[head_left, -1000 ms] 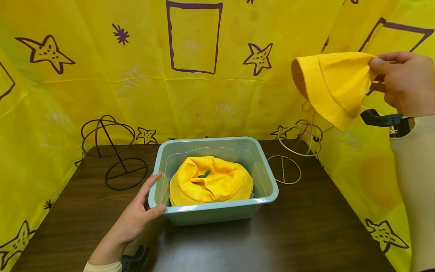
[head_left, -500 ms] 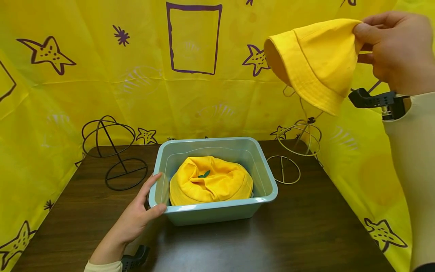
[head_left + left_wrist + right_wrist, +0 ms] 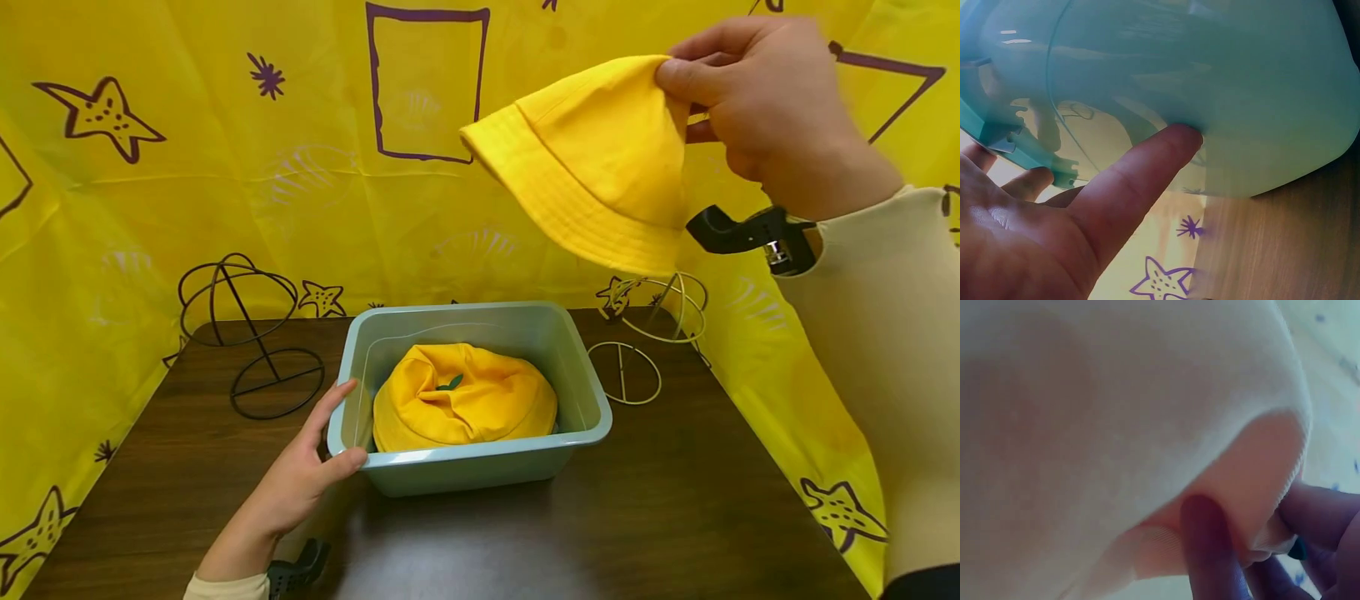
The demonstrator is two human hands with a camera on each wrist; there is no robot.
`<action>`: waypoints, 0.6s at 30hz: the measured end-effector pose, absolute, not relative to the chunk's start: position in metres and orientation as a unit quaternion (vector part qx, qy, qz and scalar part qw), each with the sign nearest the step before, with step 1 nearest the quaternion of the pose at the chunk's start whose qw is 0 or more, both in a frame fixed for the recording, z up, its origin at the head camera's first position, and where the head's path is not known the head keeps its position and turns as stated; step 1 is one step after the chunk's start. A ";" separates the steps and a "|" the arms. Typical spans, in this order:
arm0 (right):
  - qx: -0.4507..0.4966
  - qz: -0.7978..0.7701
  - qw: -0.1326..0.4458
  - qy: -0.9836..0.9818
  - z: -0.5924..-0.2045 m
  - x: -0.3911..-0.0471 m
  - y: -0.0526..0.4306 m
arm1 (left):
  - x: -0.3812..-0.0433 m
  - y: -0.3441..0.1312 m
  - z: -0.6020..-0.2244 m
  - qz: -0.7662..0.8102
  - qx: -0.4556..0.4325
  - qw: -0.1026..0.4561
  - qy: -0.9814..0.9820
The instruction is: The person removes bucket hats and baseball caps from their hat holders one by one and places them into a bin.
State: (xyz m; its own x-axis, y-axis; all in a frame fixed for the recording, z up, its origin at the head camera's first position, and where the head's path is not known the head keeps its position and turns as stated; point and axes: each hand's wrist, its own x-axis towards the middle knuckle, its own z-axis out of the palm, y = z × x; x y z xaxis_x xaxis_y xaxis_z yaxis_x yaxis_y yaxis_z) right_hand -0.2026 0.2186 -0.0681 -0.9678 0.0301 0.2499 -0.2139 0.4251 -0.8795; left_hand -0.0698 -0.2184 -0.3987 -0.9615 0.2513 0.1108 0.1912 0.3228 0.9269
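My right hand (image 3: 780, 108) pinches a yellow bucket hat (image 3: 592, 158) by the top of its crown, high above the table. Its brim slants down to the left. Close up in the right wrist view, folded hat cloth (image 3: 1085, 437) fills most of the picture, and a small green tip (image 3: 1298, 549) pokes out between the fingers. Lower left, my left hand (image 3: 292, 483) holds the near left corner of a pale blue-green plastic bin (image 3: 465, 482), thumb over the front rim. One finger (image 3: 1147, 169) presses the bin's outer wall. Inside lies another yellow hat (image 3: 480, 400), crumpled, with a green leaf.
A black wire hat stand (image 3: 258, 333) stands on the dark wooden table (image 3: 660, 508) left of the bin. To the right is a gold wire stand (image 3: 626, 373), its top partly behind the held hat's brim. Behind everything hangs a yellow patterned cloth (image 3: 315, 217).
My right hand has carried the hat from the far right up and then leftward, to above the bin's right side. The left hand and the bin stay in place.
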 end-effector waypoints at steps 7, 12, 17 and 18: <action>0.082 0.499 0.094 -0.858 -0.083 -0.196 0.175 | -0.071 -0.218 -0.399 0.566 0.136 0.027 0.813; 0.112 0.492 0.080 -0.859 -0.098 -0.195 0.151 | -0.070 -0.218 -0.399 0.574 0.137 0.027 0.807; 0.127 0.473 0.058 -0.870 -0.114 -0.192 0.135 | -0.071 -0.218 -0.400 0.568 0.142 0.023 0.810; 0.128 0.464 0.053 -0.875 -0.117 -0.191 0.132 | -0.071 -0.218 -0.400 0.565 0.143 0.021 0.812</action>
State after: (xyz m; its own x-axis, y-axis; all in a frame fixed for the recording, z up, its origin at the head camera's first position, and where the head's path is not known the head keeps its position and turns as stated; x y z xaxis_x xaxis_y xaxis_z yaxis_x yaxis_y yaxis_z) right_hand -0.1912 0.1322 -0.1175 -0.9614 -0.1753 0.2119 -0.2738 0.5367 -0.7981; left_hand -0.0710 -0.2182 -0.3999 -0.9583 0.2557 0.1273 0.2084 0.3207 0.9240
